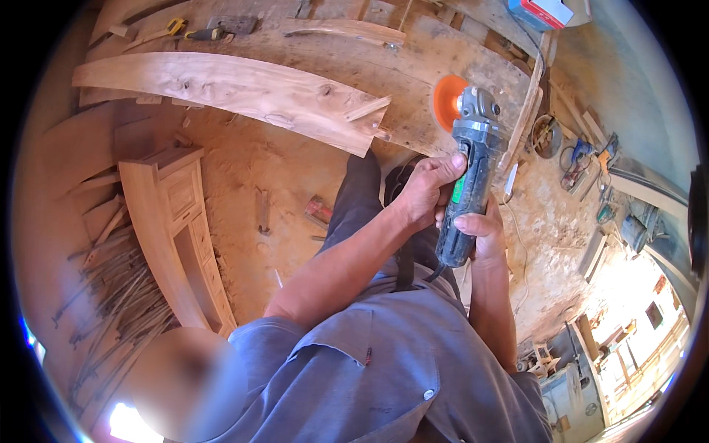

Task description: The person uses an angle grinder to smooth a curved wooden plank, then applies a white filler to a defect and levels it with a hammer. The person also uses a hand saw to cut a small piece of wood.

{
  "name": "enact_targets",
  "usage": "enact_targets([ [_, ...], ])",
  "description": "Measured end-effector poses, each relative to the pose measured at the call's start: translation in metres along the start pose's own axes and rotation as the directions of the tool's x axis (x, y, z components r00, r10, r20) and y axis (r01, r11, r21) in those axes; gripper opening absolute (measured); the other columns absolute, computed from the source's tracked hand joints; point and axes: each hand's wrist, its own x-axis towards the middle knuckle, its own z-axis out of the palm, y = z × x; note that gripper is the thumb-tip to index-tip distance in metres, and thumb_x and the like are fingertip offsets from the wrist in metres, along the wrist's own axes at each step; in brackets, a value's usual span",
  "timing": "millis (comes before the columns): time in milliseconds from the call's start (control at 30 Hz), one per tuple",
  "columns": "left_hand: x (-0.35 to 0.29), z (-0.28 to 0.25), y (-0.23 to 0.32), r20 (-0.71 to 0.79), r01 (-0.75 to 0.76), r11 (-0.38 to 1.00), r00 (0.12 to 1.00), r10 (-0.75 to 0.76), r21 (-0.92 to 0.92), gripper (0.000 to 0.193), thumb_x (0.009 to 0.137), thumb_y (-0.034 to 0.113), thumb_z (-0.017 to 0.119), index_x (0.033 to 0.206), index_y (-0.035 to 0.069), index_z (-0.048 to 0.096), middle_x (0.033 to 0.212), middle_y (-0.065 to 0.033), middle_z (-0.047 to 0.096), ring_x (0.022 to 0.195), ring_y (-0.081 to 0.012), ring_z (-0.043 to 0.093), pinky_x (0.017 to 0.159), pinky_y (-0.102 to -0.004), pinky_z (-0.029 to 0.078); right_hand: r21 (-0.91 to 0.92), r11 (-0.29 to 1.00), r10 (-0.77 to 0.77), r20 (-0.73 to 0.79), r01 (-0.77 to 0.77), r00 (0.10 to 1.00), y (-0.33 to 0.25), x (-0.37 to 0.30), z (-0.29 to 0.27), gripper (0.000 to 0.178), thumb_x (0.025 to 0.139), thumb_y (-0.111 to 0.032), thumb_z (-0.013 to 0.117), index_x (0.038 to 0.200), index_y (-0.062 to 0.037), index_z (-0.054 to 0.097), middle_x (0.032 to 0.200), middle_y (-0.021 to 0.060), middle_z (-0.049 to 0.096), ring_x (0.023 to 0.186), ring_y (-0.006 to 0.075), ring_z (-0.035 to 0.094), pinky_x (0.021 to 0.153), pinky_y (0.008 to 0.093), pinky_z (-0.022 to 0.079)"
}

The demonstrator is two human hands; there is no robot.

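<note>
I hold an angle grinder (473,159) with a dark grey body upright in front of me, its orange disc (447,102) at the far end. My left hand (430,188) closes on the side of the body, the thumb near the switch. Lower down, my right hand (484,227) wraps round the handle with its thumb across the front. The fingers behind the tool are partly hidden. Left of the disc, apart from it, a long wooden board (236,85) lies on the workbench (413,70).
A hand saw (166,31) and several tools lie at the bench's far left. A curved wooden piece (343,31) rests behind the board. A wooden cabinet (173,221) stands at left, near thin rods (122,317). Power tools (580,159) and a bucket (546,136) sit on the right.
</note>
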Motion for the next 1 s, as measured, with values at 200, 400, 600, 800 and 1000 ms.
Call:
enact_targets([
  [200, 0.003, 0.006, 0.008, 0.008, -0.002, 0.991, 1.0, 0.001, 0.136, 0.047, 0.102, 0.05, 0.062, 0.099, 0.004, 0.071, 0.065, -0.0031, 0.06, 0.045, -0.0103, 0.05, 0.039, -0.026, 0.04, -0.01, 0.993, -0.115, -0.109, 0.114, 0.987, 0.001, -0.004, 0.001, 0.068, 0.063, -0.031, 0.083, 0.114, 0.0084, 0.061, 0.088, 0.0173, 0.07, 0.073, 0.0234, 0.069, 0.067, 0.0328, 0.058],
  [400, 0.002, -0.04, 0.046, 0.236, -0.176, -0.176, 0.427, 0.873, 0.968, 0.039, 0.078, 0.004, 0.082, 0.114, 0.002, 0.069, 0.115, -0.0174, 0.065, 0.108, -0.0376, 0.059, 0.095, -0.0463, 0.05, -0.281, 0.945, -0.22, -0.172, 0.166, 0.96, -0.021, 0.006, -0.025, 0.074, 0.067, -0.023, 0.087, 0.128, 0.0016, 0.055, 0.097, 0.0097, 0.068, 0.085, 0.0195, 0.068, 0.076, 0.0302, 0.055],
  [600, 0.011, -0.094, 0.087, 0.337, 0.039, -0.446, 0.598, 0.727, 0.894, 0.038, 0.077, 0.011, 0.077, 0.114, 0.004, 0.07, 0.108, -0.0146, 0.064, 0.103, -0.0369, 0.058, 0.093, -0.048, 0.05, -0.983, 0.134, -0.525, -0.175, -0.121, 0.833, -0.024, 0.053, -0.04, 0.098, 0.074, -0.013, 0.079, 0.16, -0.0157, 0.033, 0.122, 0.0213, 0.058, 0.106, 0.0356, 0.064, 0.091, 0.045, 0.054],
  [800, 0.011, -0.093, 0.09, 0.192, -0.079, -0.188, 0.675, 0.713, 0.979, 0.037, 0.084, 0.007, 0.073, 0.119, -0.001, 0.068, 0.094, -0.0136, 0.069, 0.085, -0.0313, 0.067, 0.078, -0.0382, 0.055, -0.914, -0.323, -0.581, -0.014, -0.247, 0.814, 0.006, 0.093, -0.087, 0.099, 0.077, -0.001, 0.073, 0.163, -0.026, 0.032, 0.133, 0.0286, 0.046, 0.115, 0.0467, 0.052, 0.103, 0.0529, 0.042],
  [1000, 0.0, -0.094, 0.084, -0.269, -0.274, 0.734, 0.805, 0.528, 0.621, 0.051, 0.093, -0.001, 0.069, 0.14, -0.01, 0.055, 0.097, -0.0086, 0.069, 0.085, -0.014, 0.068, 0.066, -0.0301, 0.059, -0.903, -0.374, -0.591, 0.055, -0.213, 0.805, 0.04, 0.09, -0.093, 0.104, 0.072, 0.002, 0.075, 0.162, -0.0296, 0.033, 0.142, 0.0265, 0.04, 0.123, 0.045, 0.047, 0.106, 0.053, 0.036],
])
